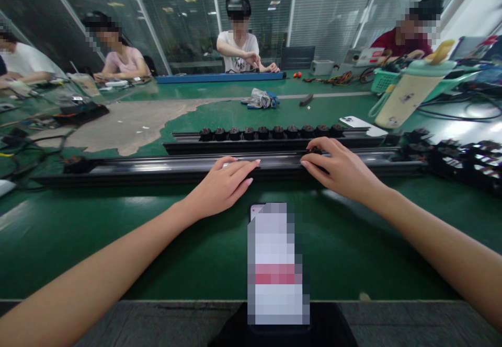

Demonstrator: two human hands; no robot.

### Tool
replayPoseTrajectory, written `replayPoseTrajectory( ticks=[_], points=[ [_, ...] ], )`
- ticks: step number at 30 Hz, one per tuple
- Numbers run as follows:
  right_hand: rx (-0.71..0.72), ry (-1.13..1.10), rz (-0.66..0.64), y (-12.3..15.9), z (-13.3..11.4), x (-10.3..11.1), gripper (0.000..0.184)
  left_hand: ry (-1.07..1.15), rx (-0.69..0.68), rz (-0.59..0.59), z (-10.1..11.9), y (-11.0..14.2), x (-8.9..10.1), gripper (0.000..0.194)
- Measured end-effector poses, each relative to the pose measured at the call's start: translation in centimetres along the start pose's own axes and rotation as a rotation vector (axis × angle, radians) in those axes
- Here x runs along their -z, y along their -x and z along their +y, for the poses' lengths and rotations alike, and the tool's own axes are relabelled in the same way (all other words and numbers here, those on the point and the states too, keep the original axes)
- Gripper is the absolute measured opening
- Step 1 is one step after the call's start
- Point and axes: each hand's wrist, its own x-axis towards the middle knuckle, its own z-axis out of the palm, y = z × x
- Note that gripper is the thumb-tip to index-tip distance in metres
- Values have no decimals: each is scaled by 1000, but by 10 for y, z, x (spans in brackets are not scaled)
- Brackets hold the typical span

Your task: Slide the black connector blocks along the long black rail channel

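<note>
A long black metal rail point(157, 165) lies across the green table in front of me. My left hand point(225, 182) rests flat on its near edge, fingers stretched out to the right and holding nothing. My right hand point(339, 169) sits on the same rail, fingers curled over a small black part point(315, 151) that is mostly hidden under them. A second rail point(184, 147) behind carries a row of several small black round parts point(270, 132). A phone point(277, 263) stands upright near the table's front edge between my forearms.
More black parts point(463, 159) pile at the right. A white phone point(358, 123) and a pale bottle point(411, 93) lie behind the rails. Gloves point(261, 99) lie mid-table. Other people sit at the far side and the left, with cables and baskets around.
</note>
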Motion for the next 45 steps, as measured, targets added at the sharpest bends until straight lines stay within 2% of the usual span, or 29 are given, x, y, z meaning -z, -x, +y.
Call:
replayPoseTrajectory(
  ticks=[45],
  points=[
    [-56, 62, -3, -1, 2, 4, 33, -18, -12, 8, -1, 1, -1, 45]
  ],
)
